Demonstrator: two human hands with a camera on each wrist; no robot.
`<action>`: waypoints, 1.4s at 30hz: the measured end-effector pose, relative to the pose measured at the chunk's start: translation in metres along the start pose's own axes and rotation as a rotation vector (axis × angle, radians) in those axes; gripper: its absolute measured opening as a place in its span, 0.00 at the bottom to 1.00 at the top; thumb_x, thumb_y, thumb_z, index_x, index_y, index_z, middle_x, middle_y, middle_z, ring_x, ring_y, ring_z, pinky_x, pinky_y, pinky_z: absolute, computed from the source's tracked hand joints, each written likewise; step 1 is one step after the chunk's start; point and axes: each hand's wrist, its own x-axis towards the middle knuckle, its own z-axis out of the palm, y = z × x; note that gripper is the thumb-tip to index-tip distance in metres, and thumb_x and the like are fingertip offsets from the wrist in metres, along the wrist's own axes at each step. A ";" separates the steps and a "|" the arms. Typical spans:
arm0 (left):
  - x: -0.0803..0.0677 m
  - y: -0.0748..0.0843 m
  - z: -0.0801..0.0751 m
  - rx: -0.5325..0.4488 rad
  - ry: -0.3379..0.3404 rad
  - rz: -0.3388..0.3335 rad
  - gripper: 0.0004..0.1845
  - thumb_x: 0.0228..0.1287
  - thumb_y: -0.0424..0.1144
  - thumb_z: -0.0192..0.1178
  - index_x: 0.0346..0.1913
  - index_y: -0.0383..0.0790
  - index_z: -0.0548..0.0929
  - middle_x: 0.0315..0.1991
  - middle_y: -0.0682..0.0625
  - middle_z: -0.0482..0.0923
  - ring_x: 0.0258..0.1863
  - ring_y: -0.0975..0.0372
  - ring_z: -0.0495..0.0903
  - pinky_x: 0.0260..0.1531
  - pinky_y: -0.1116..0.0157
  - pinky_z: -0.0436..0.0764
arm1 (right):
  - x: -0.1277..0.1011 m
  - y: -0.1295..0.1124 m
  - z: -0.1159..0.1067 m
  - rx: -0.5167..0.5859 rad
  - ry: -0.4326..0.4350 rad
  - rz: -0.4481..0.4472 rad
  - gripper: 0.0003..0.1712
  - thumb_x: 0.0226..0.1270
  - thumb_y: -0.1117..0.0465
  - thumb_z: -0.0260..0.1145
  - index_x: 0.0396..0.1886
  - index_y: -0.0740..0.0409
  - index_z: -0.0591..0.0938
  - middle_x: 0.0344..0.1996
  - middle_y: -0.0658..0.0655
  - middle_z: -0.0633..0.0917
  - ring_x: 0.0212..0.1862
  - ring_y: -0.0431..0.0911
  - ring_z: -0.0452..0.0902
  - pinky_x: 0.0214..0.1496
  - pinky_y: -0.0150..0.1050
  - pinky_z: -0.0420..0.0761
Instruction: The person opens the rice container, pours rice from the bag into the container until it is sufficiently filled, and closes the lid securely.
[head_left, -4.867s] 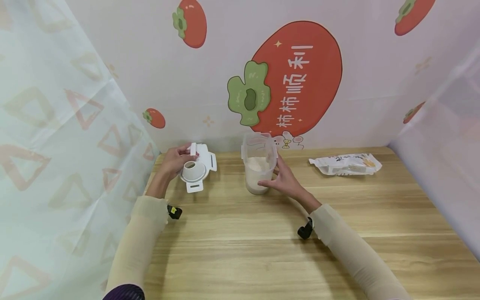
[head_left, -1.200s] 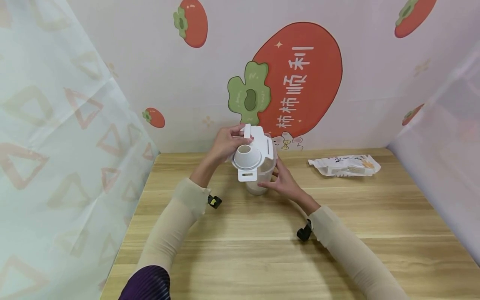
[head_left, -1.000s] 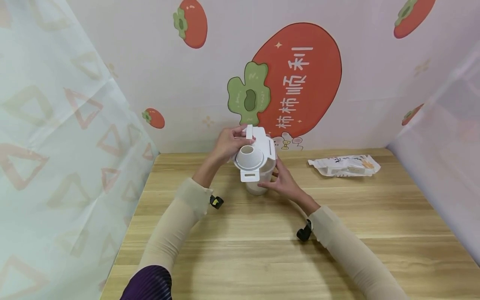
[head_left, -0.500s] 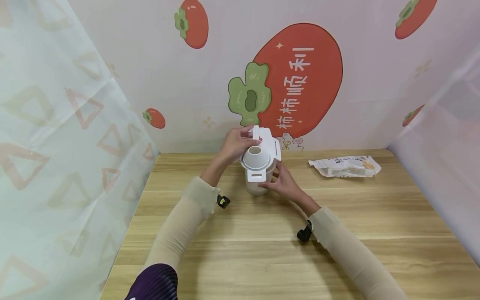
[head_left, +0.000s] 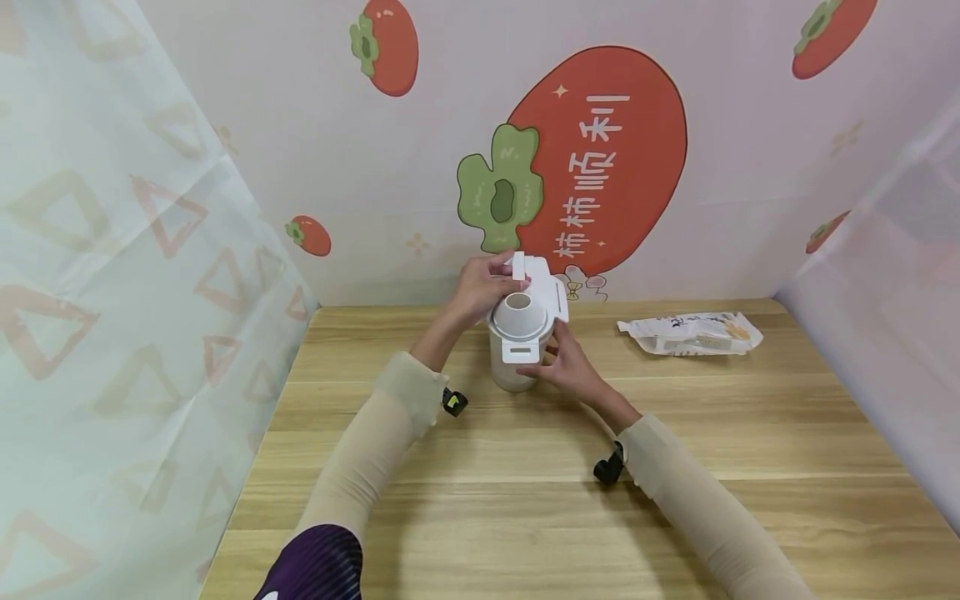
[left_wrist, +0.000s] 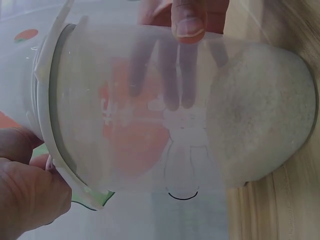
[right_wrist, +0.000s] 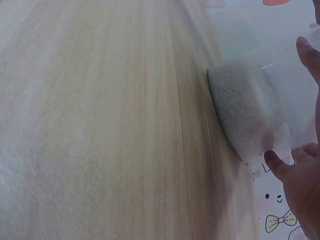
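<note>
on the wooden table (head_left: 525, 500), near its back edge, stands the clear container (head_left: 514, 367), its bottom part filled with white grain. left of the container, the left hand (head_left: 480, 287) pinches the white lid (head_left: 528, 312) by its rear tab, the lid lying on the rim. right of the container, the right hand (head_left: 566, 367) curls around the wall, thumb in front. judgement: keep the right hand steady so the container cannot tip; line the lid's corners with the rim, press down evenly, then close each clasp. well to the right of the container lies a flattened packet (head_left: 690, 332), untouched.
</note>
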 end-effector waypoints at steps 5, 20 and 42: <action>0.000 -0.003 0.003 0.027 -0.004 0.004 0.39 0.64 0.32 0.76 0.77 0.38 0.72 0.52 0.40 0.87 0.49 0.56 0.90 0.51 0.66 0.86 | 0.000 0.003 0.001 -0.013 -0.002 -0.007 0.61 0.59 0.59 0.84 0.84 0.39 0.56 0.79 0.52 0.67 0.80 0.55 0.61 0.73 0.64 0.73; -0.001 0.001 0.002 0.078 -0.020 0.056 0.38 0.66 0.31 0.74 0.77 0.35 0.71 0.54 0.37 0.85 0.55 0.51 0.88 0.55 0.64 0.86 | 0.000 0.003 0.001 -0.006 -0.001 0.000 0.63 0.60 0.60 0.84 0.85 0.40 0.52 0.80 0.54 0.64 0.80 0.56 0.61 0.73 0.63 0.73; -0.002 0.000 -0.001 0.157 0.003 0.101 0.31 0.65 0.33 0.75 0.71 0.35 0.80 0.56 0.37 0.88 0.54 0.52 0.89 0.52 0.64 0.87 | 0.001 -0.002 -0.011 -0.071 -0.065 0.007 0.59 0.61 0.59 0.83 0.84 0.48 0.57 0.79 0.56 0.66 0.80 0.56 0.61 0.73 0.61 0.74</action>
